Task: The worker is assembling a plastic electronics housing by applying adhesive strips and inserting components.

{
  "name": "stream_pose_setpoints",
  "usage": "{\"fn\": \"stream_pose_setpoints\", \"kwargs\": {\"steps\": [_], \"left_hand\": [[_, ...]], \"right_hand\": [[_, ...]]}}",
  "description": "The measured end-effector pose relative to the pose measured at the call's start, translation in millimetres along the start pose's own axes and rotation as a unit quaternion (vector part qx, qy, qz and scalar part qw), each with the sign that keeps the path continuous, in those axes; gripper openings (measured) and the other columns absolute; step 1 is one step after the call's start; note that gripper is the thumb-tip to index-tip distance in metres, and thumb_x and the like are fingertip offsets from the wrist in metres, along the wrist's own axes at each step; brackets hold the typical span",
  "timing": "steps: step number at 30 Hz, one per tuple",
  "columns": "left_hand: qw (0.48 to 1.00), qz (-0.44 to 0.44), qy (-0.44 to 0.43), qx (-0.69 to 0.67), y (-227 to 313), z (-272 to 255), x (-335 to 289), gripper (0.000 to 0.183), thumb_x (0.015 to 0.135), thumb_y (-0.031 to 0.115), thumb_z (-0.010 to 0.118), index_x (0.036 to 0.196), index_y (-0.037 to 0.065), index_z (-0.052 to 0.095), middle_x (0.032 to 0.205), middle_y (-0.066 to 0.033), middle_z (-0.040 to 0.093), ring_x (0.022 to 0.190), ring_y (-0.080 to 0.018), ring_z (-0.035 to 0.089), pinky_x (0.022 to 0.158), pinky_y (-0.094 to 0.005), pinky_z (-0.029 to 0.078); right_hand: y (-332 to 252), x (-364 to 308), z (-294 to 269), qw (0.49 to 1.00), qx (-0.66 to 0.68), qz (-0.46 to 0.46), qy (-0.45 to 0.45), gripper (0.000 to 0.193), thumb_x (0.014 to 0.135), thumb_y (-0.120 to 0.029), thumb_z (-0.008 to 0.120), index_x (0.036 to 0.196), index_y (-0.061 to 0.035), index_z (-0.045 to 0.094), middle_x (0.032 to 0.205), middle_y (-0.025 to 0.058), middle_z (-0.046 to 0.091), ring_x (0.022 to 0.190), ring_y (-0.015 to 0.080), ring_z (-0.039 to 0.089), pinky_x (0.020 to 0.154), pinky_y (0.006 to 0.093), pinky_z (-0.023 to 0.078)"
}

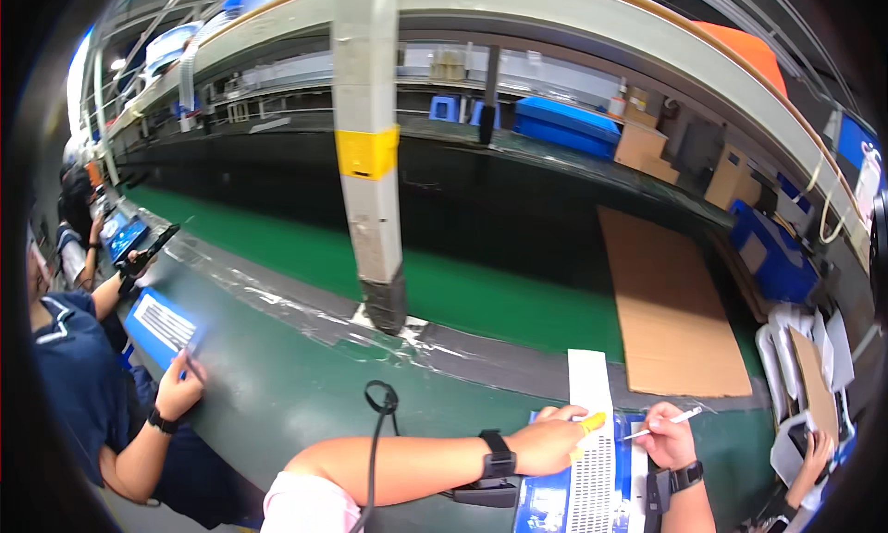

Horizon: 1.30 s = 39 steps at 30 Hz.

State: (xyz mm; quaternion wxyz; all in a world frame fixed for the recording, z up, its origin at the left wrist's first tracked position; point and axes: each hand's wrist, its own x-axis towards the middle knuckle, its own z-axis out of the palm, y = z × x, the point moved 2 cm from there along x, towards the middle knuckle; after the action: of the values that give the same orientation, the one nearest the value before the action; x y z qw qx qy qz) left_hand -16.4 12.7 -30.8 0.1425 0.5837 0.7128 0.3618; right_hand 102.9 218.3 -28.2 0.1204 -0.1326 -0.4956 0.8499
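A long white sheet with rows of small dark marks (592, 482) lies over a blue board (544, 503) at the table's near edge. My left hand (548, 443) reaches across from the left, index finger stretched over the sheet, with yellow covers on its fingertips. My right hand (670, 439) is closed on a slim white pen-like tool (683, 416). Its thin tip points left, just above the board's right side. Both wrists wear black straps with dark boxes. A black cable (374, 459) rises beside my left forearm.
A green belt (499, 293) runs beyond the table, with a cardboard sheet (675, 302) on it and a post (370, 163) in front. At left, a co-worker (83, 367) handles a blue board (165, 328). White trays (786, 348) and another person's hand (814, 459) are at right.
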Motion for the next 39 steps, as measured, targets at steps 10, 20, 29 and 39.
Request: {"fn": "stream_pose_setpoints", "kwargs": {"steps": [10,20,29,39], "left_hand": [[0.928,-0.102,0.297,-0.199,-54.3,-142.2,17.2,0.042,0.079,0.006,0.060,0.119,0.004,0.046,0.118,-0.0095,0.049,0.108,-0.0189,0.048,0.084,-0.0291,0.045],[0.944,-0.161,0.168,-0.233,-9.5,-196.0,-22.8,0.038,0.077,0.004,0.057,0.114,0.002,0.051,0.115,-0.0059,0.053,0.103,-0.0151,0.051,0.084,-0.0248,0.041],[0.910,-0.060,0.078,-0.404,-46.9,-231.2,-167.1,0.036,0.073,0.014,0.065,0.104,-0.003,0.058,0.101,-0.0207,0.059,0.102,-0.0334,0.055,0.088,-0.0440,0.043],[0.651,-0.243,0.474,-0.540,-152.7,-201.7,-195.2,0.014,0.085,0.012,0.052,0.090,0.000,0.057,0.089,-0.0117,0.061,0.076,-0.0192,0.060,0.066,-0.0278,0.050]], "right_hand": [[-7.6,-7.2,-8.6,0.999,-0.004,0.031,-0.031,0.005,0.080,-0.002,0.057,0.083,0.0009,0.055,0.071,0.0115,0.061,0.060,0.0160,0.060,0.048,0.0207,0.043],[-7.3,2.4,-11.6,0.997,0.020,0.057,-0.039,0.006,0.080,-0.003,0.058,0.085,-0.0003,0.056,0.073,0.0091,0.059,0.059,0.0156,0.060,0.048,0.0198,0.042],[-6.6,1.2,-10.2,0.997,0.025,0.075,-0.015,0.003,0.079,-0.001,0.057,0.082,0.0001,0.056,0.069,0.0083,0.059,0.057,0.0187,0.062,0.045,0.0228,0.043],[-5.0,-3.7,-10.1,0.998,0.040,0.039,-0.004,0.001,0.078,0.001,0.056,0.079,0.0003,0.056,0.067,0.0107,0.060,0.057,0.0212,0.063,0.045,0.0245,0.044]]}}
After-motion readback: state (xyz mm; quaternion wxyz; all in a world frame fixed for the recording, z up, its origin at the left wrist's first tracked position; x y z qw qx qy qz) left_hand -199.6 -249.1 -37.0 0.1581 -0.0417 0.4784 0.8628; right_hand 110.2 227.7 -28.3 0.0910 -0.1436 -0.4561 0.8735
